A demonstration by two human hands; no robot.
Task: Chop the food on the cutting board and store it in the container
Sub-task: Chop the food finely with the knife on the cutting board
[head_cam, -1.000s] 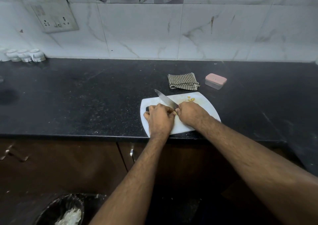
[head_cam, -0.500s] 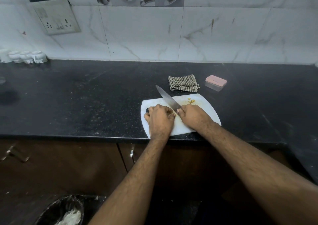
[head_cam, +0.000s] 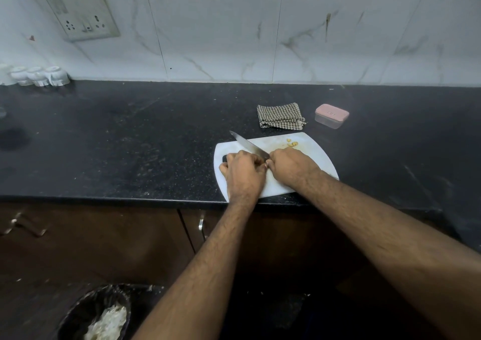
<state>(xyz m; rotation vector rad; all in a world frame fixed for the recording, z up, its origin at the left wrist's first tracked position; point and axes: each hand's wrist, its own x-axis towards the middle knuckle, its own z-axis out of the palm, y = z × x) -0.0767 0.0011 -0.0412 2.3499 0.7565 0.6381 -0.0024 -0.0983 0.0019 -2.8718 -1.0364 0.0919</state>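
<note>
While right grip (head_cam: 291,166) holds knife (head_cam: 250,147) (angled), left grip (head_cam: 244,173) adjoins.

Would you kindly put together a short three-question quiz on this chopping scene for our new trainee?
1. True or false: the pink-lidded container has its lid on.
2. What lies between the cutting board and the wall? A) checked cloth B) spoon C) plate
3. Fill in: the knife blade's tip points away from the person and toward their ____ side.

Key: 1 true; 2 A; 3 left. The right hand holds the knife; what the left hand holds is hidden. Yellowish food bits lie on the board's far part.
</note>
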